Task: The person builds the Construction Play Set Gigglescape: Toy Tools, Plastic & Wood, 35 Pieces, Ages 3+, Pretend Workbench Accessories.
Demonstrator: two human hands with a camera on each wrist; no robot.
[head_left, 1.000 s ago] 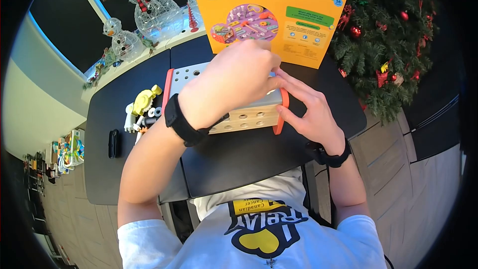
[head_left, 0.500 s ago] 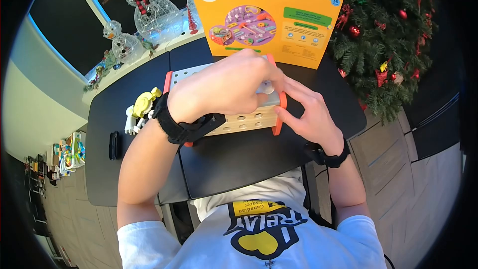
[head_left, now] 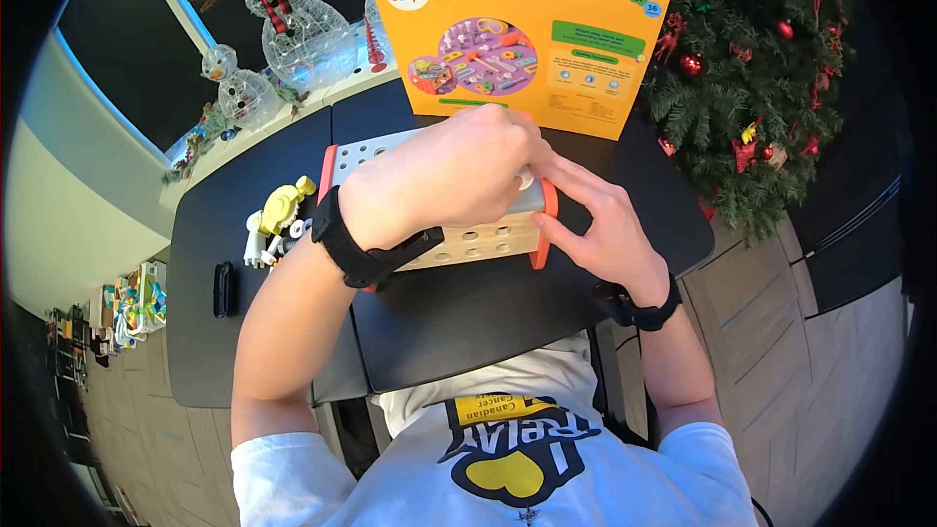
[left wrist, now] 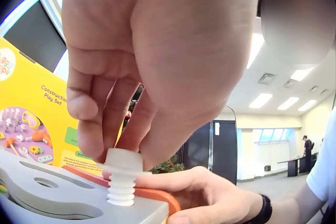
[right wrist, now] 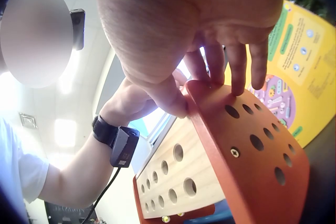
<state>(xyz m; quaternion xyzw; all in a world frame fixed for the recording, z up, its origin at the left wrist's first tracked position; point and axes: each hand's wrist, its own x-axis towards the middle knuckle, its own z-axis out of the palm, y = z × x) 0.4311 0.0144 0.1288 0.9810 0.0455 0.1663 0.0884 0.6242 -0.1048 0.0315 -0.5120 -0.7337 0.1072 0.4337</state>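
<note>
My left hand (head_left: 444, 168) reaches over the grey top of a toy workbench (head_left: 468, 246) with a holed wooden front. In the left wrist view its fingers pinch the head of a white toy screw (left wrist: 122, 183), whose ribbed shaft stands upright at the grey top (left wrist: 144, 208), near one end. My right hand (head_left: 613, 224) grips the red end panel (right wrist: 247, 145), its thumb toward the wooden front and its fingers over the panel's upper edge and outer face. In the head view, the left hand covers much of the top and most of the screw.
Behind the workbench stands a yellow play-set box (head_left: 527, 49). Left of it lie yellow and white toy pieces (head_left: 281, 215), with a small black case (head_left: 224, 289) nearer the table's left edge. A decorated Christmas tree (head_left: 742, 88) rises at the right, past the table (head_left: 468, 317).
My left hand lowered and its wrist swung left, then partly back, while its fingers stayed at the screw. My right hand keeps its grip on the end panel.
</note>
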